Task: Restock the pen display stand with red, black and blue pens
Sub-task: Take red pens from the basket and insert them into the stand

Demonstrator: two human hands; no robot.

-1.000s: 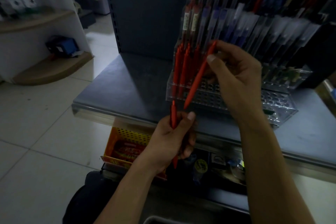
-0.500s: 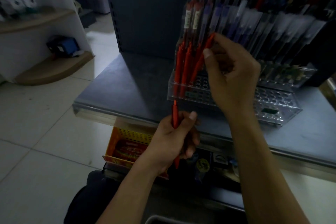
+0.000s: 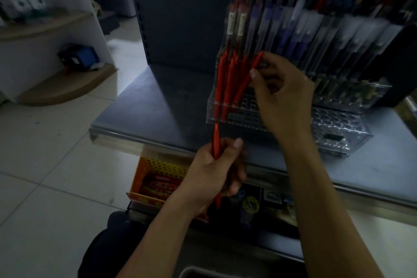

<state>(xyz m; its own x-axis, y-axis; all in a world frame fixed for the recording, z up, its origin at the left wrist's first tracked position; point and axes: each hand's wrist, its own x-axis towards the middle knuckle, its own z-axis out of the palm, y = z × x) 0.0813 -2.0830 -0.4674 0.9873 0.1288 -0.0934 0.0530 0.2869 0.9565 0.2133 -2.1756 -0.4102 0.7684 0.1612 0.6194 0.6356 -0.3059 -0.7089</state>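
Your right hand (image 3: 283,95) pinches a slim red plastic pen (image 3: 248,78), tip down in the clear perforated acrylic display stand (image 3: 338,128) on the grey metal shelf (image 3: 158,101) beside other red pens (image 3: 225,83), while your left hand (image 3: 216,171) grips spare red pens (image 3: 216,142) below the shelf edge.

You are in a shop, by the look of it the stationery section: a clear display stand (image 3: 338,124) sits on a grey metal shelf (image 3: 158,106), with rows of sleeved pens (image 3: 300,27) racked behind it. Across the tiled floor (image 3: 45,165) a white corner unit (image 3: 65,83) carries more goods, and an orange basket (image 3: 158,165) of stock sits below the shelf.
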